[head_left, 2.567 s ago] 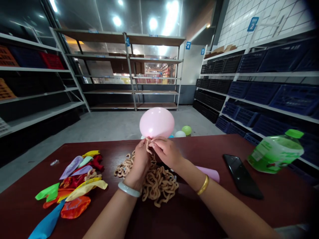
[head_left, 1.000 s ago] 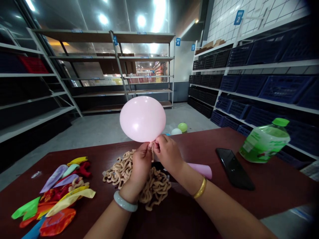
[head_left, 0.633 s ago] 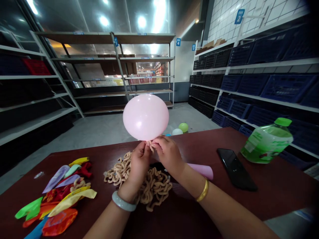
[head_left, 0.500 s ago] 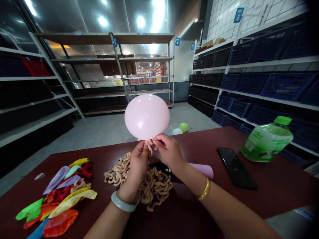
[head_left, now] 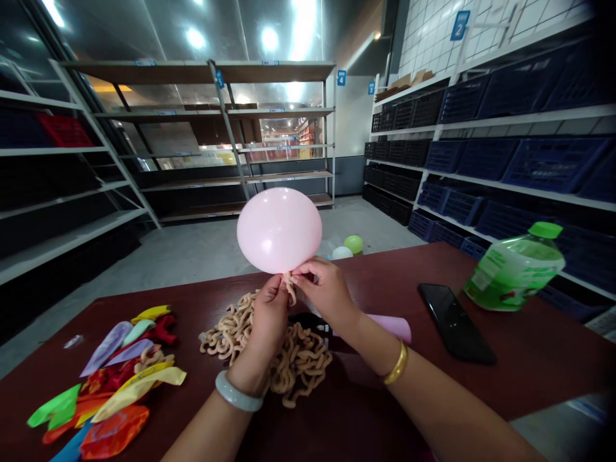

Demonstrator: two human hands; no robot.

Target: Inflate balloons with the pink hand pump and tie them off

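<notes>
An inflated pink balloon [head_left: 279, 230] stands above the near table, its neck down between my two hands. My left hand [head_left: 269, 311] is closed, thumb and fingers pinched at the neck. My right hand [head_left: 330, 289] is closed too, pinching beside it at a short tan cord [head_left: 290, 290] that hangs at the neck. Exactly how the cord passes round the neck is hidden by my fingers. Below my hands lies a tangled heap of soft tan cords [head_left: 303, 359], partly covered by my left wrist.
Flat balloons [head_left: 137, 385] in several colours lie on the dark red table [head_left: 202, 410] at left. At right are a black phone [head_left: 455, 324], a green-labelled bottle [head_left: 514, 269] and a lilac cylinder [head_left: 392, 327]. Inflated balloons [head_left: 353, 244] rest on the floor beyond. Shelves [head_left: 202, 115] stand behind.
The pink balloon has shifted slightly left and down in the view. My right fingers have moved slightly left towards the neck. Both hands still pinch there.
</notes>
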